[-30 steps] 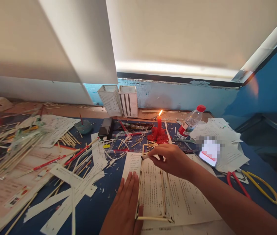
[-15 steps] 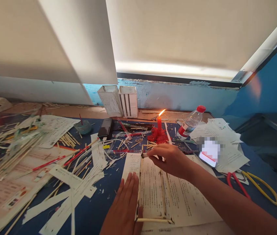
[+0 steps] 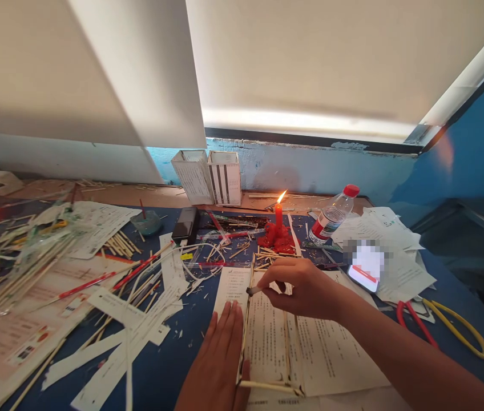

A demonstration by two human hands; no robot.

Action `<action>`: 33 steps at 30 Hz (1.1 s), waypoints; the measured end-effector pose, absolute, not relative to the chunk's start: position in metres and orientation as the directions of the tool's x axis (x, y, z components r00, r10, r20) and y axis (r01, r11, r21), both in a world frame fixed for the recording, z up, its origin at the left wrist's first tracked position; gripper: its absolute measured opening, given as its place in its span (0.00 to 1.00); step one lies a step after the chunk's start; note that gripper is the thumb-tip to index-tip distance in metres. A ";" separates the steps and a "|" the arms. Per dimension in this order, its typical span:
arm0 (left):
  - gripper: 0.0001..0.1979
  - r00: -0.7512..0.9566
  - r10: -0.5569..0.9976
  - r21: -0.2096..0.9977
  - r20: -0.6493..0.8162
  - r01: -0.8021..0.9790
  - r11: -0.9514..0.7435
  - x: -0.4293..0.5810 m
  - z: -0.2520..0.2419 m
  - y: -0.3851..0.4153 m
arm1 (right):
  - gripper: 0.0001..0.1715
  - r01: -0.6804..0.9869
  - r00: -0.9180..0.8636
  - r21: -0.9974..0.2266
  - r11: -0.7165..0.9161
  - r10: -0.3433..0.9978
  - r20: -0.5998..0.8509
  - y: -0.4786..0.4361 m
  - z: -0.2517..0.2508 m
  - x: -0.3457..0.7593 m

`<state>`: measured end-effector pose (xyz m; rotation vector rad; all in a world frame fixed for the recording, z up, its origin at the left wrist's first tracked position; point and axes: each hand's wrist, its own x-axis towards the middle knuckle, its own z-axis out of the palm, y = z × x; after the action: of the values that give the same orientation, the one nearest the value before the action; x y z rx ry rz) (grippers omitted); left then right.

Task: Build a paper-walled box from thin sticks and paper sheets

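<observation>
My left hand (image 3: 220, 357) lies flat with fingers stretched along the left side of a thin stick frame (image 3: 270, 386), the thumb near its lower left corner. The frame is a long box shape of pale sticks with darkened joints, resting on a printed sheet (image 3: 325, 348). Between the thumb and fingers of my right hand (image 3: 306, 285) is a short pale stub (image 3: 256, 289) with a blackened tip. That tip is at the frame's left long stick, below the far corner. Part of the frame's far end is hidden behind my right hand.
A lit red candle (image 3: 278, 217) burns in melted wax just beyond the frame. Behind it stands a water bottle (image 3: 331, 217). To the right lie a phone (image 3: 364, 271) and red-and-yellow handles (image 3: 458, 328). Paper strips (image 3: 117, 348) and loose sticks cover the left side.
My right hand has drawn the stub nearer to me along the frame's left stick, away from the far corner. The left hand stays in place.
</observation>
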<state>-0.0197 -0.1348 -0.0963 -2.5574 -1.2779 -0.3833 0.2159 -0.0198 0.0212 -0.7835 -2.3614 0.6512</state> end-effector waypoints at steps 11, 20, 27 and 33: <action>0.36 0.578 0.737 -0.090 0.349 0.804 -0.587 -0.020 -0.100 -0.131 | 0.09 0.501 -0.511 -0.538 0.678 0.733 0.449 0.005 0.005 0.219; 0.38 0.571 0.742 -0.090 0.352 0.809 -0.580 -0.020 -0.101 -0.132 | 0.08 0.421 -0.624 -0.569 0.706 0.681 0.383 -0.014 0.012 0.217; 0.41 0.556 0.770 -0.021 0.312 0.814 -0.580 -0.020 -0.095 -0.135 | 0.11 0.318 -0.717 -0.613 0.723 0.607 0.344 -0.034 0.023 0.216; 0.39 0.566 0.749 -0.052 0.346 0.808 -0.587 -0.018 -0.093 -0.133 | 0.11 0.302 -0.716 -0.636 0.710 0.609 0.340 -0.034 0.024 0.212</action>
<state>-0.0180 -0.1327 -0.0933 -2.5937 -1.3072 -0.4279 0.2123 -0.0341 0.0239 -0.6936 -2.3746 0.7521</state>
